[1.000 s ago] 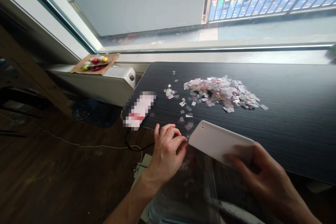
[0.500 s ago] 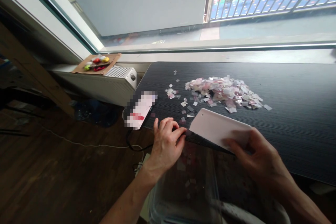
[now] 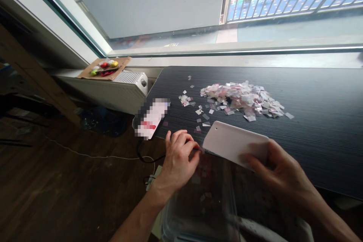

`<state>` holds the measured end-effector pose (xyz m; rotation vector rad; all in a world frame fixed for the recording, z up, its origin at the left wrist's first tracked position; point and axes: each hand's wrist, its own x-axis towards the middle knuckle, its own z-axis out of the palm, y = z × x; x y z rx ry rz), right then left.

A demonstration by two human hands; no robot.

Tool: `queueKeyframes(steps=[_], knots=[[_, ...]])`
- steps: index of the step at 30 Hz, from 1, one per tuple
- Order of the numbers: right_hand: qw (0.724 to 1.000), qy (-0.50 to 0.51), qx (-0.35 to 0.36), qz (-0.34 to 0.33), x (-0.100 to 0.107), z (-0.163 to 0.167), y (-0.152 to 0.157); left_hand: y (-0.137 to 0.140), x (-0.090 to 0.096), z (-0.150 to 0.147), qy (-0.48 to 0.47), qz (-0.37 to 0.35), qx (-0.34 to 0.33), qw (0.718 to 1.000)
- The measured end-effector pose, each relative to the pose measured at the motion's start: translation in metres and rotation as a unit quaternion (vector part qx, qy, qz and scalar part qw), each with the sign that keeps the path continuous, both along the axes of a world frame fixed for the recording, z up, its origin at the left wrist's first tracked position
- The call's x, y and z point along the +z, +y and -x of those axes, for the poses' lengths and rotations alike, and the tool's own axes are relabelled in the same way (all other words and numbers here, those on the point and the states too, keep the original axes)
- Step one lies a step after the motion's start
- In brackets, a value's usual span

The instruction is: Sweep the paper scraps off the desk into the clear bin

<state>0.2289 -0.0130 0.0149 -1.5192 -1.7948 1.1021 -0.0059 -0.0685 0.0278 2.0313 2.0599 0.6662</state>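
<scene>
White scraper [image 3: 231, 141], right hand [image 3: 279, 162] gripping, now nearer table edge [image 3: 340, 190], left hand [image 3: 180, 157], hold unclear

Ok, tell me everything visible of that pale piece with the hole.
The pale piece is flat, smooth, perhaps plastic, with rounded corners and a small hole near its upper left corner. The right hand grips its right end, thumb across the face. It slants at the near edge of the dark table; whether they touch is unclear.
</scene>
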Motion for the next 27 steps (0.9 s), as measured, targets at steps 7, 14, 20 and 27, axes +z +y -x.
queueKeyframes(steps=[7, 14, 20, 27], knots=[[1.0, -0.001, 0.009, 0.008, 0.009, 0.002, 0.005, -0.006, -0.001, 0.003, 0.013, -0.014, 0.007, 1.0], [0.999, -0.029, 0.031, -0.025, 0.012, -0.001, 0.007, -0.012, -0.002, 0.001, 0.007, -0.007, 0.019, 1.0], [0.997, -0.036, 0.055, -0.047, 0.006, -0.003, 0.011, -0.011, -0.003, 0.003, 0.01, -0.016, 0.023, 1.0], [0.988, -0.059, -0.057, -0.132, 0.01, 0.015, 0.022, -0.007, -0.003, 0.007, 0.018, -0.046, 0.031, 0.998]])
